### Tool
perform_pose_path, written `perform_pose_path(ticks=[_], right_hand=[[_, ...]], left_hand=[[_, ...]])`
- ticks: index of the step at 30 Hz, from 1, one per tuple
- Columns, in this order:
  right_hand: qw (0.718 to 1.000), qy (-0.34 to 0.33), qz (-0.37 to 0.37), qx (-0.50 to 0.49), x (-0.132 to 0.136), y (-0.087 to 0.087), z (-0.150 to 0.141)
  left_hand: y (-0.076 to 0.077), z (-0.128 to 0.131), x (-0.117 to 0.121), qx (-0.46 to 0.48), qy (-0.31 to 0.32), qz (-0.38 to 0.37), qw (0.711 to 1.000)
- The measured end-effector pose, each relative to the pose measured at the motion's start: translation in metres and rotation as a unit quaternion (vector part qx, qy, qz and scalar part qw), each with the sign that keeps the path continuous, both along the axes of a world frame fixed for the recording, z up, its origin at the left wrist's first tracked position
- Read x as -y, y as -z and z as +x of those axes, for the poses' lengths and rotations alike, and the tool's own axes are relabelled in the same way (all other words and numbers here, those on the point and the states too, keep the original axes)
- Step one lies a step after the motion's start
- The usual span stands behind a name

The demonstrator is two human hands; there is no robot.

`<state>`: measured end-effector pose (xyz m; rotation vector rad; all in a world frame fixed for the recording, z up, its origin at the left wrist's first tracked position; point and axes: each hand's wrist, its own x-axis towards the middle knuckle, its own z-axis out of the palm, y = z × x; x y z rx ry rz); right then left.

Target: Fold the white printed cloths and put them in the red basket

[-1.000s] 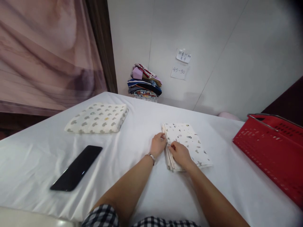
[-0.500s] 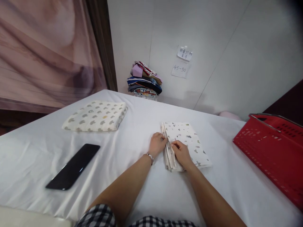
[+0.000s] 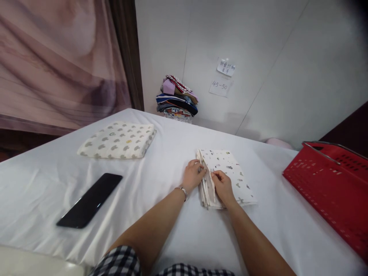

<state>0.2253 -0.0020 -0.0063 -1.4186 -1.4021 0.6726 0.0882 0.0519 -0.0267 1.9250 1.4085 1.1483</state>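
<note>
**While the right hand [image 3: 225,188] pinches a raised edge, the left hand [image 3: 192,178] steadies the folded motif-print cloth [image 3: 238,179]**

The motif-print cloth lies flat on the white tablecloth [image 3: 149,180], ahead of the wearer and slightly to the right, its stacked layers showing along the left side. The right thumb and index finger are pressed together on the lip of an upper layer, which stands slightly apart from those beneath; the other right fingers curl inward. The left fingers are bent and close together, their tips against the layered side; whether they grip a layer or merely press on it, I cannot tell.

The step in hand looks like separating or straightening the layers at that side. As I judge it, a further move would call for the right hand to keep its pinch to the wanted layer and the left to hold the lower ones down, since thin, soft layers could slip or crease together.

A cream folded cloth with grey motifs [image 3: 122,142] and a black smartphone [image 3: 90,201] lie to the left. A red perforated basket [image 3: 327,191] with a metal handle is at the right, well apart from the hands.
</note>
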Motion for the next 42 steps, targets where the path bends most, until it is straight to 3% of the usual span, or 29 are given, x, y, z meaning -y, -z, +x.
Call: perform_pose_path(ticks=[3, 10, 16, 22, 29, 35, 42], right_hand=[[1.000, 0.008, 0.011, 0.011, 0.000, 0.000, 0.000], [0.985, -0.027, -0.012, 0.170, 0.000, 0.004, -0.001], [0.996, -0.016, 0.018, 0.081, 0.001, 0.003, -0.001], [0.999, 0.008, -0.010, -0.042, -0.004, 0.007, 0.003], [0.997, 0.030, -0.014, -0.074, -0.007, 0.008, 0.005], [0.994, 0.028, -0.007, -0.101, -0.008, 0.007, 0.004], [0.990, 0.021, -0.008, -0.141, -0.008, 0.008, 0.003]], left_hand=[[-0.003, 0.001, 0.002, -0.023, -0.004, 0.008, 1.000], [-0.001, 0.002, -0.003, -0.028, -0.002, -0.042, 0.999], [-0.001, 0.005, -0.003, 0.004, -0.018, -0.046, 0.999], [-0.007, 0.007, 0.000, 0.028, -0.025, -0.038, 0.999], [-0.013, 0.007, -0.001, 0.028, -0.023, -0.114, 0.993], [-0.020, 0.021, -0.031, 0.038, -0.024, -0.201, 0.979], [-0.020, 0.030, -0.074, 0.031, -0.110, -0.210, 0.971]])
